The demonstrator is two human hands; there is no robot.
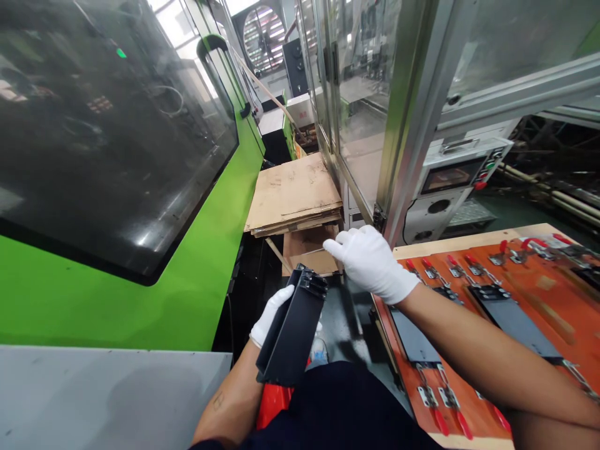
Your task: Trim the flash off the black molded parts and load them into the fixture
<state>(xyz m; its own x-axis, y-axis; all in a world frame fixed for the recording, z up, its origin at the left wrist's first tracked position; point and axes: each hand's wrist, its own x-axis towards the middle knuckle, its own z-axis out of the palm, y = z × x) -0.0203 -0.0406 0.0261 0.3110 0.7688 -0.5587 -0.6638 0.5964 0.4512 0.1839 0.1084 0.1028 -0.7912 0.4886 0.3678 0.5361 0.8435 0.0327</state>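
Note:
A long black plastic part (293, 331) with a channel along its side is tilted in front of my body. My left hand (273, 315), in a white glove, is closed around it from the left; some of the fingers are hidden behind it. My right hand (372, 262), also gloved in white, is raised to the right of the part's upper end and apart from it. Its fingers are curled in, and whatever they may hold is hidden. Beneath my right forearm, black plates (513, 319) lie on an orange board (469, 381) among red-handled toggle clamps (452, 415).
To the left stands a green machine (225, 250) with a dark window. Stacked cardboard sheets (295, 194) sit ahead. A metal-framed clear door (360, 119) rises on the right, near a white control box (450, 181). Something red (274, 403) shows below the part.

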